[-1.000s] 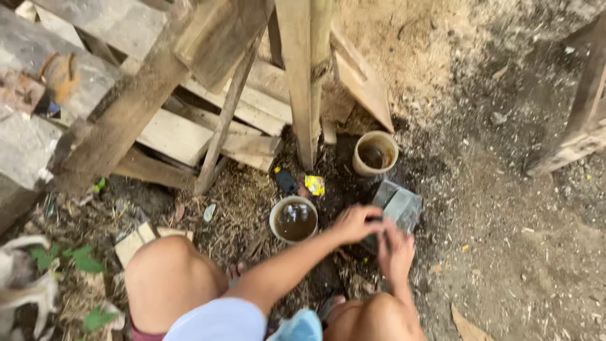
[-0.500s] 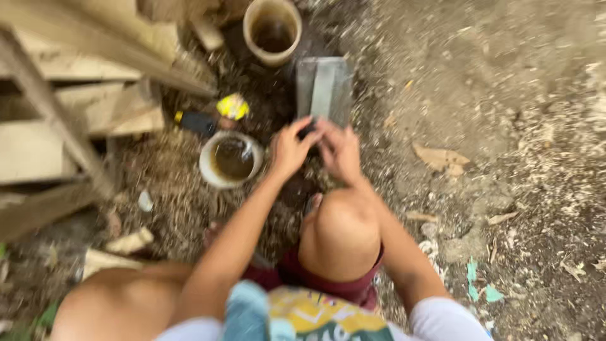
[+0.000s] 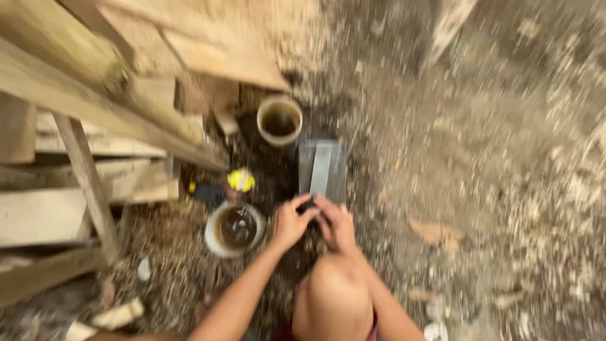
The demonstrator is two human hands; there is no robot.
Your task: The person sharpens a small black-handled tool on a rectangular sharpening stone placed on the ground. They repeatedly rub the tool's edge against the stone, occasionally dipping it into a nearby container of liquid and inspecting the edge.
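Down low, both hands, left (image 3: 291, 222) and right (image 3: 334, 222), curl together over a small dark object (image 3: 307, 204), pinched between them at the grey stone's (image 3: 322, 167) near end.

Frame is motion-blurred. Person crouches on dirt ground (image 3: 492, 189), one bare knee (image 3: 338, 290) in the foreground. Left hand (image 3: 291, 222) and right hand (image 3: 336, 222) meet just above the knee, touching each other, around a small dark object (image 3: 307, 205); can't tell what it is or which hand grips it. Just beyond the hands: grey rectangular block (image 3: 322, 167) lying flat. Left of the hands: white bowl (image 3: 233, 228) with brownish liquid. Farther up: tan cup (image 3: 279, 120), also with dark liquid. Yellow item (image 3: 240, 180) between the two vessels. Stacked wooden planks (image 3: 82, 164) at left.
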